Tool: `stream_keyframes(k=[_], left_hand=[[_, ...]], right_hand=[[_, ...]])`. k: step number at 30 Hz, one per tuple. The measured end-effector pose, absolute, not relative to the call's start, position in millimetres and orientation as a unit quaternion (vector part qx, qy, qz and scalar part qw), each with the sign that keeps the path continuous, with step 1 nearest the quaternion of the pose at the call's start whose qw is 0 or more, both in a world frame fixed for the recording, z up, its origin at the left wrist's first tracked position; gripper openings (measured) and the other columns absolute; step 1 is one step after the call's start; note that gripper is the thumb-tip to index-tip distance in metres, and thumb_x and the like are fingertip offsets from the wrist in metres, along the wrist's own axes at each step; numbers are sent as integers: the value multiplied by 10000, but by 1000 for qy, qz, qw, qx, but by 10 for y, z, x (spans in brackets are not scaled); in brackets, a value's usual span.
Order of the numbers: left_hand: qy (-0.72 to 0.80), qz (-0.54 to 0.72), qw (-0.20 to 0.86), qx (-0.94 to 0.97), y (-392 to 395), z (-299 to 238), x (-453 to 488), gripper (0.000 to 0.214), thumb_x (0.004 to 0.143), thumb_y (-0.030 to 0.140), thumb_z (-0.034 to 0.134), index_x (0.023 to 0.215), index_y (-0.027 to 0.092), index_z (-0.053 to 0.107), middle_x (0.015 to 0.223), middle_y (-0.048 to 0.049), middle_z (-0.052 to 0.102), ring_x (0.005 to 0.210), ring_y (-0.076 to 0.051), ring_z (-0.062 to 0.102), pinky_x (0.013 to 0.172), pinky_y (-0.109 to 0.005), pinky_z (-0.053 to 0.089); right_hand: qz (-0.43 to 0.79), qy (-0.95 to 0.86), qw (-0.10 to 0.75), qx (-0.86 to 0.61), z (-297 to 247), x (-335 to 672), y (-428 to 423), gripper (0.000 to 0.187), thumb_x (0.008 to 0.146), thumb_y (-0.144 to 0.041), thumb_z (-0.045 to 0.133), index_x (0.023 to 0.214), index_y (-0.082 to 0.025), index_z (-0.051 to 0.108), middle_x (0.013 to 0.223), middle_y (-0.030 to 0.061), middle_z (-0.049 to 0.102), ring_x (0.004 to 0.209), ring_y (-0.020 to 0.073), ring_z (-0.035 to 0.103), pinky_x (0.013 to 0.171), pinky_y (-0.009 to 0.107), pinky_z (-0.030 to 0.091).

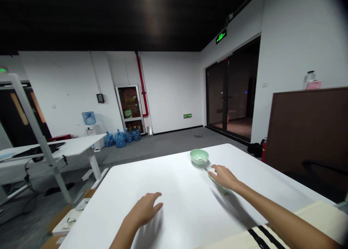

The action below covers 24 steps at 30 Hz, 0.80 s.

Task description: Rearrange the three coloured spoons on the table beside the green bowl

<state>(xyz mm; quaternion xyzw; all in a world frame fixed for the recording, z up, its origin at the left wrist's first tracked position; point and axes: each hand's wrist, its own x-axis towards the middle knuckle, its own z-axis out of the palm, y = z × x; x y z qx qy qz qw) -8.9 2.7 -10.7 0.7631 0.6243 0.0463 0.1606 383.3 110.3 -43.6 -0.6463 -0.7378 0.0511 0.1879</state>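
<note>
A pale green bowl (199, 156) sits on the white table (168, 176) toward its far side. A green utensil (217, 183) lies on the table just in front of the bowl, partly under my right hand (224, 177). That hand rests on the utensil with its fingers stretched toward the bowl, a short way from the rim. My left hand (145, 209) hovers low over the bare table nearer to me, palm down, fingers loosely spread, holding nothing.
A dark brown cabinet (307, 129) stands at the right with a bottle on top. A second white desk (54, 149) and a slanted white pole (38, 136) are at the left. Blue water jugs (121, 138) line the far wall. A glass door (231, 96) is beyond.
</note>
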Motion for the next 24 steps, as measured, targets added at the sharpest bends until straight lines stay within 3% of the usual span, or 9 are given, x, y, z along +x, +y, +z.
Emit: stream_keyframes(k=[9,15,24], left_hand=[[627,41,171,759,38,-122,-96,549,880,548,408,1360,294,489,1322,-90,578,1193,-268,538,1010,-413,405],[630,44,177,755,31,-110,-95,553,880,565,409,1361,305,488,1329,-79,576,1199,-281,532,1012,-428,404],[630,48,180,754,88,-134,-98,558,876,570,417,1357,299,496,1313,-72,594,1189,-293,538,1004,-431,409]], right_hand=[[27,-705,128,-697,-128,3664,1866,377,864,-468,479,991,-183,691,1054,150,689,981,293,642,768,338,444],[22,-689,96,-718,-150,3531,2374,301,825,-372,529,985,-166,681,1091,154,673,998,284,645,753,325,457],[61,-660,110,-741,-548,3644,2828,433,729,-441,647,1061,-164,655,1098,138,672,972,285,652,725,321,480]])
